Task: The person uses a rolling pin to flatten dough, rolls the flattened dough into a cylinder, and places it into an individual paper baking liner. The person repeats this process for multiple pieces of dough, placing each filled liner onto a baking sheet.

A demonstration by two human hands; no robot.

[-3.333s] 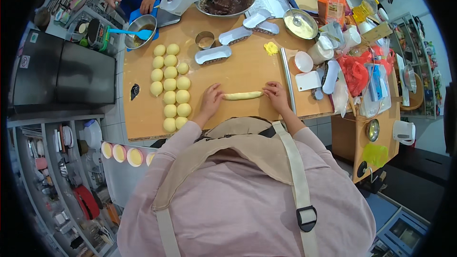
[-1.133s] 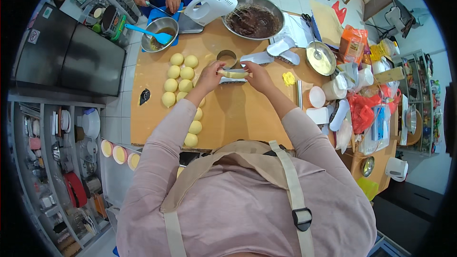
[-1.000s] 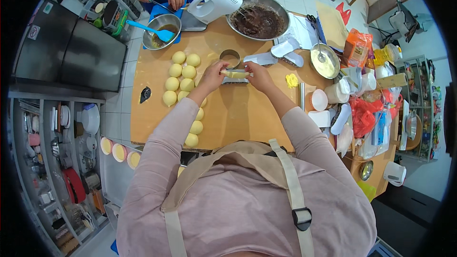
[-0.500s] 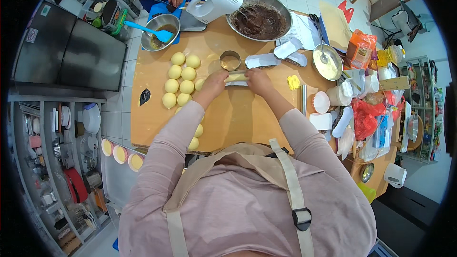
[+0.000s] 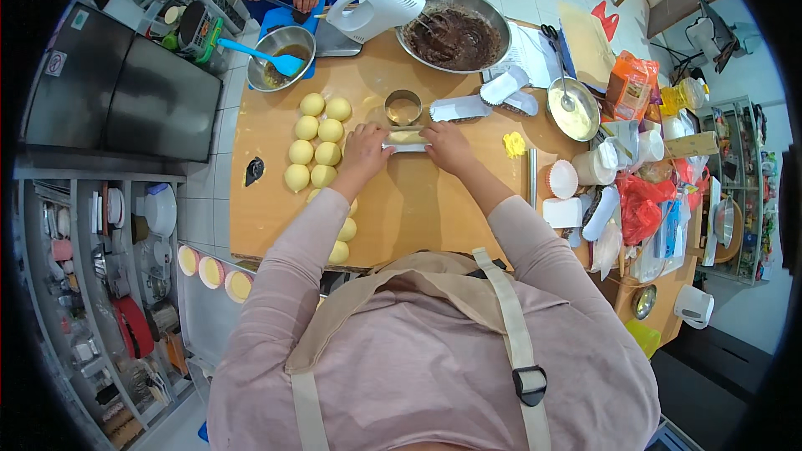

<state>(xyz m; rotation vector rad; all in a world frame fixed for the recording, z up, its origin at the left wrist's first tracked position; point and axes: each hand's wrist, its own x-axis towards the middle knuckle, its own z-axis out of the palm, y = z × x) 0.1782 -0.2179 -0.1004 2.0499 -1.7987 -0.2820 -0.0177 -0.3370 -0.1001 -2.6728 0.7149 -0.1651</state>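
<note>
Midway between near and far edges of the tan wooden table point(image 5: 426, 217), one pale-yellow dough cylinder point(image 5: 407, 137) lies in one white oblong paper mould point(image 5: 407, 149); left hand point(image 5: 365, 150) and right hand point(image 5: 447, 148) curl at its ends, pinching unclear.

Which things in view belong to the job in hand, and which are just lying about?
Job in hand:
- dough roll and paper case, between left hand and right hand
- probably dough balls and spare paper cases

Apparently just lying about:
- scissors
- red plastic bag
- hand mixer
</note>
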